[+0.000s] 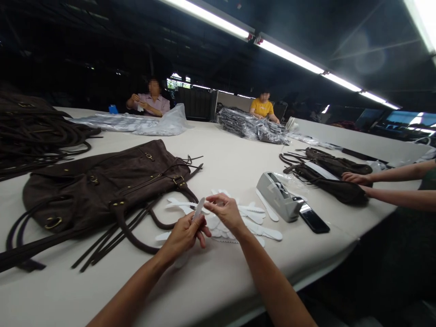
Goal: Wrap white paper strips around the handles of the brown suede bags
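My left hand (pixel 187 234) is closed around a white strip (pixel 198 209) with a rounded end, which sticks up past the thumb. At that upper end, the thumb and index finger of my right hand (pixel 226 211) pinch at the strip's edge. Under and behind both hands lies a loose heap of similar white strips (pixel 254 215), flat, with notched edges and rounded ends. To the left of my hands a dark brown bag (pixel 102 181) lies on its side. One of its looped handles (pixel 127 231) reaches close to my left forearm.
A grey tape dispenser (pixel 277 195) and a black phone (pixel 314 218) are right of the heap. More brown bags are piled at far left (pixel 30 122). A co-worker's hands (pixel 357 179) rest on another bag at right. Two people sit across the table (pixel 225 156), near plastic-wrapped goods (pixel 245 125).
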